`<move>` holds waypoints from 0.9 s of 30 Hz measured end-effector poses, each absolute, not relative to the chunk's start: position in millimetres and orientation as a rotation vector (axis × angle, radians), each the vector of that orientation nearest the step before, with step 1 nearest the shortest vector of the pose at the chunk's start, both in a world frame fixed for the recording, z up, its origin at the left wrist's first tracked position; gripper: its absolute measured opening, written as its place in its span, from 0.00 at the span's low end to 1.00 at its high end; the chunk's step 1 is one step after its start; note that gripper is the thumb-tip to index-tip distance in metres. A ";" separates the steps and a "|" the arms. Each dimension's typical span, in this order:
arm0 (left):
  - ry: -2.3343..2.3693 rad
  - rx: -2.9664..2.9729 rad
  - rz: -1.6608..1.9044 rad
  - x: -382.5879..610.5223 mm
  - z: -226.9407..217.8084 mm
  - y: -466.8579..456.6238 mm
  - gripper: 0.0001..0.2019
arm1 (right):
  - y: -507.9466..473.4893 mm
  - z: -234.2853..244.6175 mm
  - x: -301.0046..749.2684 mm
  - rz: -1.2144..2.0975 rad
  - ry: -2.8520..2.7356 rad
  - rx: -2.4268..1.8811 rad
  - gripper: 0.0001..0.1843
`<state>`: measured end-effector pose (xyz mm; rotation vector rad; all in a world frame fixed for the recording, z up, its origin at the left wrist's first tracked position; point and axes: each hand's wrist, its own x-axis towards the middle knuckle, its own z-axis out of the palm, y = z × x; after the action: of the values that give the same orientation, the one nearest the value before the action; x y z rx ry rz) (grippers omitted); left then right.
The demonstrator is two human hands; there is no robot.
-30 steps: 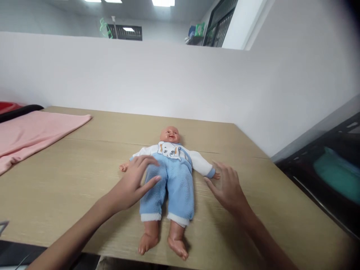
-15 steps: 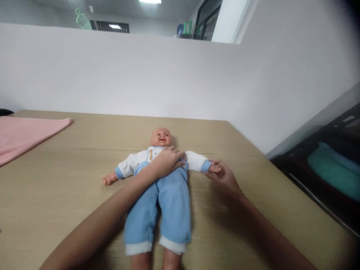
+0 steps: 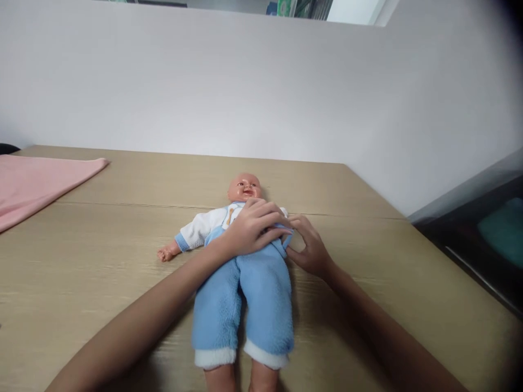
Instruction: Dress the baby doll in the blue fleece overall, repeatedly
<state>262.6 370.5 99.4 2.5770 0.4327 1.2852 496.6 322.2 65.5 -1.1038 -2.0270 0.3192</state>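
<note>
A baby doll [image 3: 245, 190] lies face up on the table, in a white top with blue cuffs and light blue fleecy overalls [image 3: 265, 294]. Across its chest lies my left hand [image 3: 257, 226], closed with fingers bent together on the overalls' upper edge. On the doll's right-hand side as I see it, my right hand [image 3: 310, 247] pinches the pulled-out side of the overalls, thumb below and fingers above. That side's doll arm is mostly hidden by my hands. The other doll arm [image 3: 196, 231] stretches out to the left.
A pink cloth [image 3: 41, 182] lies at the table's left. The wooden table [image 3: 102, 272] meets a pale wall [image 3: 204, 87] at its far edge. Beyond the right edge is a dark object with something teal [image 3: 504, 228] on it.
My right hand has left the doll's outstretched hand and come in to the overalls' side. That doll arm no longer shows stretched out. The view has tipped downward.
</note>
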 end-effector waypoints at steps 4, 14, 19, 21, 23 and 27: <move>0.457 2.172 1.209 267.8 104.1 380.9 0.12 | 321.4 63.0 504.2 0.327 -2.031 -0.867 0.08; 0.690 2.101 0.945 265.5 99.8 395.0 0.12 | 319.8 50.4 473.1 1.031 -1.320 -0.972 0.21; 0.821 2.251 0.815 257.6 103.1 400.4 0.09 | 321.4 39.0 469.6 1.100 -1.211 -1.023 0.25; 0.830 2.277 0.759 254.9 103.9 402.7 0.12 | 322.7 36.3 469.5 1.095 -1.267 -1.036 0.26; 0.855 2.297 0.744 253.4 103.3 404.5 0.14 | 323.8 33.4 468.2 1.082 -1.283 -1.052 0.27; 0.904 2.326 0.789 253.6 100.0 405.1 0.12 | 324.8 25.1 462.4 0.930 -1.176 -1.135 0.27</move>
<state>253.6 405.1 100.0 2.3262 0.9036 0.7893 462.4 324.8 25.1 -1.1348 -1.1756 0.9304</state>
